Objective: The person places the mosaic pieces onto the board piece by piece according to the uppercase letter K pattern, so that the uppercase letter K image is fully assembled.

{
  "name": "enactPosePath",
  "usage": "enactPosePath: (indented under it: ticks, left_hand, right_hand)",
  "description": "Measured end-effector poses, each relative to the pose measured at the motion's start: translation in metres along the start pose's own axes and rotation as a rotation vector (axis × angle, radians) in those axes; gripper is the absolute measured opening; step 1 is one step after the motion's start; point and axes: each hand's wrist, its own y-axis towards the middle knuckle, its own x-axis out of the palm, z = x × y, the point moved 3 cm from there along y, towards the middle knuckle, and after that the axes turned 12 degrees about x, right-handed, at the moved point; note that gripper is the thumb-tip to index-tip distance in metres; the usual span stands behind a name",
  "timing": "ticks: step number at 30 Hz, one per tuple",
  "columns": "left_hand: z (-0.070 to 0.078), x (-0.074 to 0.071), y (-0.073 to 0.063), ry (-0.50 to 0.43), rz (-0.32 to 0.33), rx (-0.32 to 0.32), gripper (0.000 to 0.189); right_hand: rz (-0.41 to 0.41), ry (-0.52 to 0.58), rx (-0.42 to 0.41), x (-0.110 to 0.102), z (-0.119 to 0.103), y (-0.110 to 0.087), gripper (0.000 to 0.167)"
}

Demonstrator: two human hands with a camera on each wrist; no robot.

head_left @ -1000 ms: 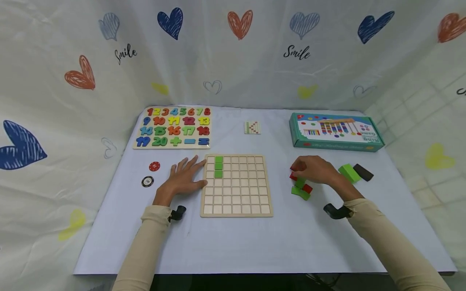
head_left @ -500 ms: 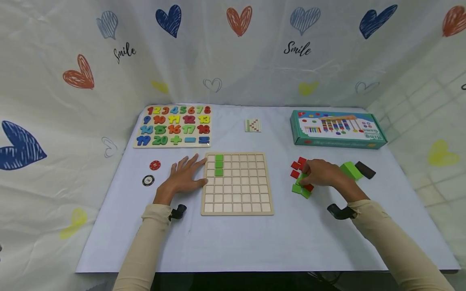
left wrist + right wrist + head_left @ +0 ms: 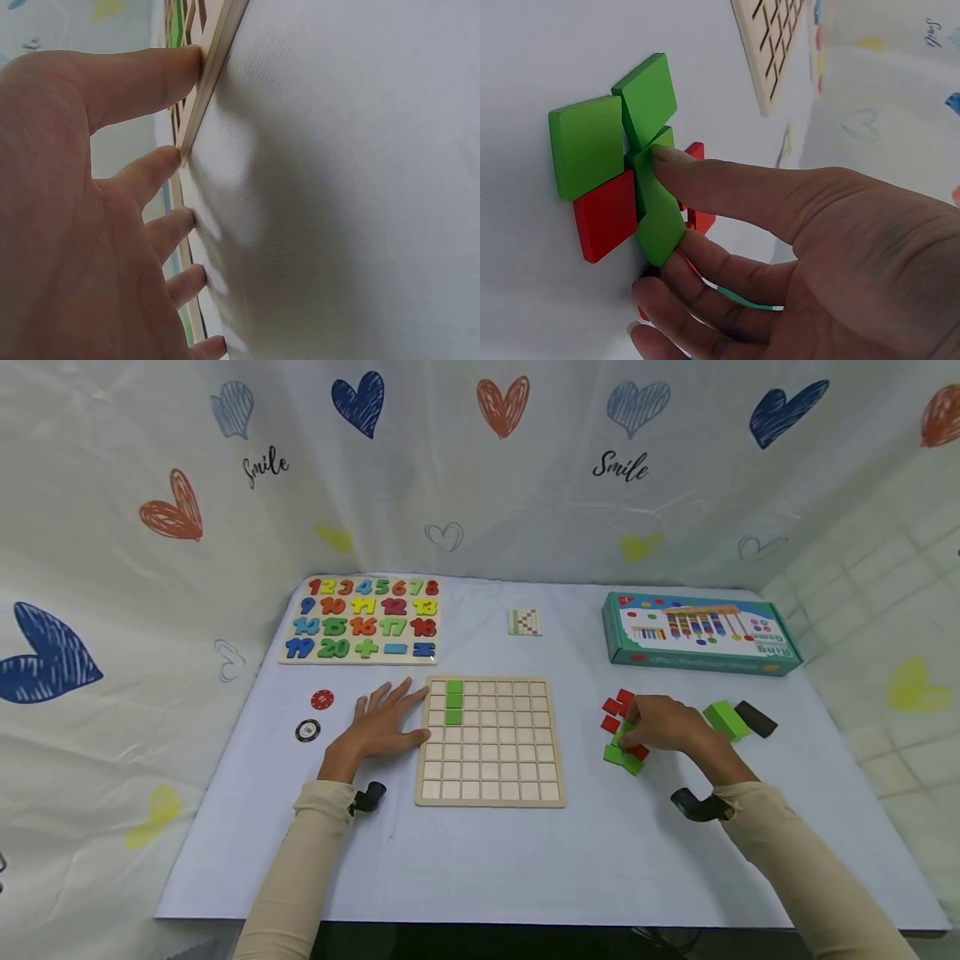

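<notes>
My left hand (image 3: 385, 727) lies with fingers spread beside the wooden grid board (image 3: 420, 785). Its thumb (image 3: 157, 79) and index fingertip touch the board's left edge. Three green squares (image 3: 453, 699) fill cells in the board's second column. Over at the right, my right hand (image 3: 663, 724) pinches a green tile (image 3: 660, 225) between thumb and curled fingers. Other green tiles (image 3: 589, 146) and a red tile (image 3: 606, 217) lie against it on the cloth. More red tiles (image 3: 611, 723) sit just beyond, partly hidden by the fingers in the right wrist view.
A number puzzle board (image 3: 360, 620) lies at the back left, a small pattern card (image 3: 525, 622) at the back middle. A teal box (image 3: 705, 633) stands back right. A green block (image 3: 726, 720) and dark block (image 3: 756, 719) lie right; red (image 3: 322, 699) and black (image 3: 307, 731) chips lie left.
My right hand has moved from the red tiles slightly right and towards me onto the green ones, uncovering red tiles. My left hand has stayed at the board's edge.
</notes>
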Motion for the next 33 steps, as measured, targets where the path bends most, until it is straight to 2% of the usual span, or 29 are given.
enactPosePath:
  ticks: [11, 18, 22, 27, 33]
  left_hand:
    - [-0.001, 0.002, -0.001, 0.007, 0.012, 0.004, 0.082]
    - [0.001, 0.001, -0.001, 0.009, 0.019, 0.002, 0.081]
    - [0.002, 0.001, -0.001, 0.011, 0.026, 0.003, 0.081]
    - [0.002, 0.001, -0.002, 0.011, 0.024, -0.001, 0.081]
    - [0.001, 0.002, -0.001, 0.012, 0.025, -0.005, 0.081]
  right_hand:
    - [0.026, 0.024, -0.039, 0.002, 0.003, 0.0, 0.052]
    - [0.089, 0.1, -0.104, 0.005, 0.01, 0.003, 0.034]
    - [0.098, 0.109, -0.119, 0.004, 0.012, 0.003, 0.029]
    - [0.145, 0.103, -0.144, -0.004, 0.001, 0.0, 0.024]
    - [0.256, 0.142, -0.231, -0.012, -0.029, 0.002, 0.017]
